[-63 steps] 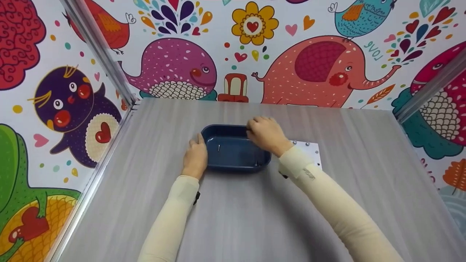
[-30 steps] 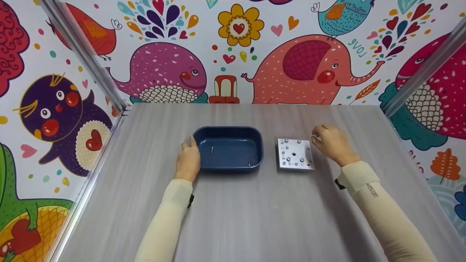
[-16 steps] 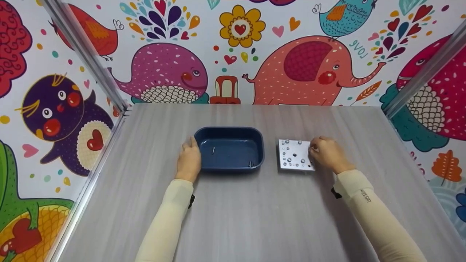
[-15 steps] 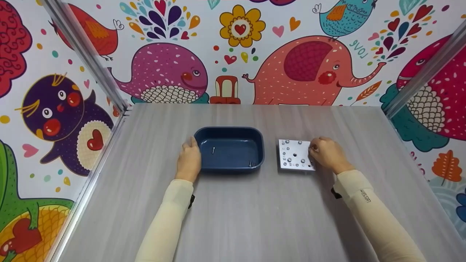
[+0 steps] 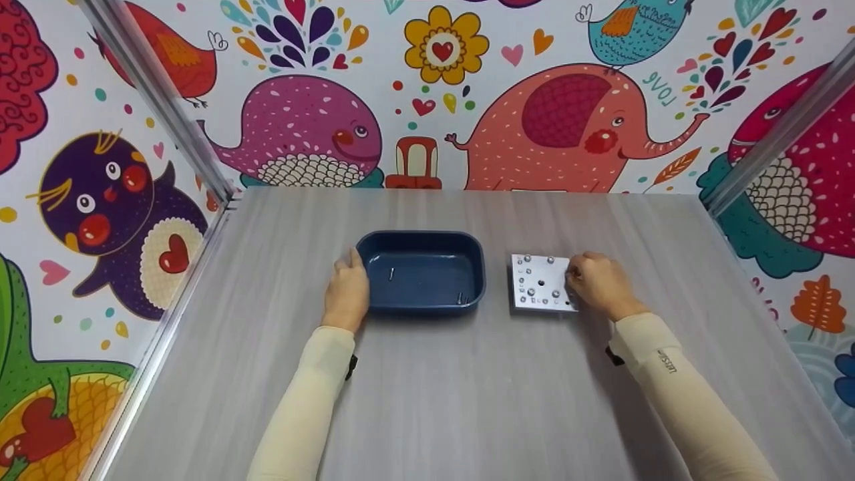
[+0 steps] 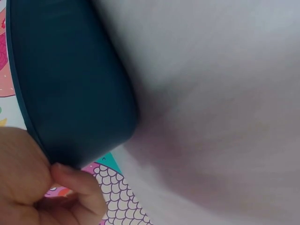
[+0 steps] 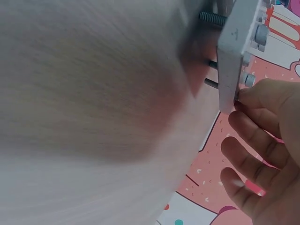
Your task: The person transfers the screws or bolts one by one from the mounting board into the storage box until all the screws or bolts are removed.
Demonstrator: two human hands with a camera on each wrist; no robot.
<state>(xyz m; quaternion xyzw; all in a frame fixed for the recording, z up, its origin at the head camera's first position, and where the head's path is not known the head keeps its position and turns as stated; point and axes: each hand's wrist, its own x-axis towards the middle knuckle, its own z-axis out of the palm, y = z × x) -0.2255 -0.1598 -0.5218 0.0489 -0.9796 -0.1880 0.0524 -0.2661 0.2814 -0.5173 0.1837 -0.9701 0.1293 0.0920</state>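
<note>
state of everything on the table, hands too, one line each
navy tray: upright, open-topped
loose screws: lying in the tray, one towards the left, others near the front right corner
metal plate: level, centre hole unfilled
plate screws: heads up, threads showing beneath
left hand: gripping the tray's left rim
right hand: thumb and forefinger at the plate's right edge, anything between them hidden

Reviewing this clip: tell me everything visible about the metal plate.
The metal plate is silvery, roughly square and metallic-looking, with screw heads on top, a dark hole near its middle and another by its near right corner. In the right wrist view, threaded shanks jut from its underside. It looks level and raised above the table, right of the blue tray, not touching it. The right hand seems to touch its right edge.
</note>
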